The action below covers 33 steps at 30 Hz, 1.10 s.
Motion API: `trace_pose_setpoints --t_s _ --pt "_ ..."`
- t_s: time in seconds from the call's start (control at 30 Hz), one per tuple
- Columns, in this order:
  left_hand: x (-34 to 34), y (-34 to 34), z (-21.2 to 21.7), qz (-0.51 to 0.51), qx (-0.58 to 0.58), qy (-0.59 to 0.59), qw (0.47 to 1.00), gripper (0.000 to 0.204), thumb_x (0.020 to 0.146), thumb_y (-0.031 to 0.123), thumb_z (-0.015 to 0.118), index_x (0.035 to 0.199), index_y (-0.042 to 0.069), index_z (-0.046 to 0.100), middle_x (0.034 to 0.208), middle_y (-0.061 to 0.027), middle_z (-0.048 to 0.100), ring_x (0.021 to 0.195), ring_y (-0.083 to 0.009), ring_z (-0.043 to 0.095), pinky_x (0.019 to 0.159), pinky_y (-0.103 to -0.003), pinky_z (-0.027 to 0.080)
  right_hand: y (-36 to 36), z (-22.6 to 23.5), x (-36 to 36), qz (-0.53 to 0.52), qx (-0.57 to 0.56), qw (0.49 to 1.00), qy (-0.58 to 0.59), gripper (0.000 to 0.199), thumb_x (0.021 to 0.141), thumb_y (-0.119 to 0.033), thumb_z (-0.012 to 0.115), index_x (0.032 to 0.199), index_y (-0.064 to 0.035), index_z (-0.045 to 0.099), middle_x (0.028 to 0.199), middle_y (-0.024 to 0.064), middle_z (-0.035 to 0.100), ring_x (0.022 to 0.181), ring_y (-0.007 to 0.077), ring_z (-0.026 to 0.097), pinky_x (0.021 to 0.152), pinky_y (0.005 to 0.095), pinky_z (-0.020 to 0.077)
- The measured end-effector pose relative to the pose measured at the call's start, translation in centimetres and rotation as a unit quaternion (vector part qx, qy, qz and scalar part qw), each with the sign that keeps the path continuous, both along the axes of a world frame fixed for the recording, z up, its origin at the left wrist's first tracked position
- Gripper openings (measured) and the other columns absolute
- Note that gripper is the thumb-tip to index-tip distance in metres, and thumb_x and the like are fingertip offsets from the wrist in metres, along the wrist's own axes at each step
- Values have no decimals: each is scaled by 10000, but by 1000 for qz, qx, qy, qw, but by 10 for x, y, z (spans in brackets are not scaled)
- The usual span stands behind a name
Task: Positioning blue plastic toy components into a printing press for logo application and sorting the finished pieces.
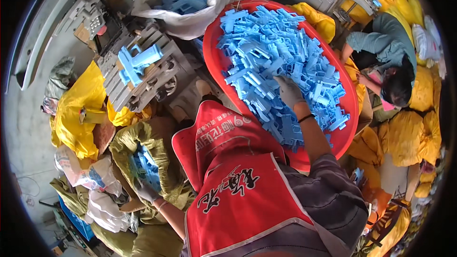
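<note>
Hands: right (289, 90) on blue parts (281, 62) (red basin (212, 47)) | left (145, 190) in sack (124, 138)

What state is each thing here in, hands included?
red tub: heaped with blue plastic parts
right hand: gloved, resting on the heap
left hand: gloved, at the mouth of the olive sack
olive sack: open, blue parts inside
white sack: open, filled with blue parts

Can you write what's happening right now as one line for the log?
right hand: in blue plastic parts, red tub | left hand: at olive sack of blue pieces | grips: unclear
</note>
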<state>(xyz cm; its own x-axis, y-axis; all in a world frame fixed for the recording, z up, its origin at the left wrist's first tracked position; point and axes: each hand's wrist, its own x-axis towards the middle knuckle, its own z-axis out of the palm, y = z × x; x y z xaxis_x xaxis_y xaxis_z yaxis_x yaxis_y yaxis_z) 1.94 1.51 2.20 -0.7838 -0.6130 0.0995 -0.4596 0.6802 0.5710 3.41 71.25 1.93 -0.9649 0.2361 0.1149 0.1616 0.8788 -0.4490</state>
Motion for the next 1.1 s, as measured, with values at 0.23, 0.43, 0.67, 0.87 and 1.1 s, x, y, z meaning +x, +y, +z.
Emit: trace_pose_setpoints --t_s 0.23,0.43,0.67,0.87,1.1 --pt "-72 96 26 -211 182 135 951 282 1006 152 561 1212 1 682 1204 -106 708 1083 -186 655 964 -330 502 -4 -26 -24 101 -44 993 -50 625 811 -62 620 1418 -80 474 1313 207 563 1201 408 539 1040 466 441" --pt "-61 110 63 -194 153 105 963 232 994 127 588 1147 -1 706 1098 -89 737 1004 -160 676 913 -304 516 0 -63 7 13 -167 983 72 595 872 -228 721 1387 -34 492 1208 198 609 1114 378 591 956 437 481" --pt "-84 124 128 -224 26 207 952 223 946 109 629 1123 -2 708 1066 -142 740 977 -265 710 888 -349 532 -12 -49 27 -66 -583 800 126 396 1052 -410 495 1281 -88 524 1044 66 626 847 170 627 713 325 539" --pt "-131 168 191 -310 -43 272 910 249 918 100 646 1152 31 696 1133 -152 710 1053 -320 671 922 -377 518 -33 -2 -8 -35 -785 598 159 423 1013 -398 575 1299 -88 541 1179 72 608 963 183 602 876 354 484" --pt "-195 208 220 -426 -107 259 860 376 848 142 724 1203 38 656 1146 -171 692 1103 -349 637 956 -406 497 -73 55 -26 36 -625 770 128 361 1037 -264 544 1348 -83 520 1227 56 587 1052 181 618 882 337 521"
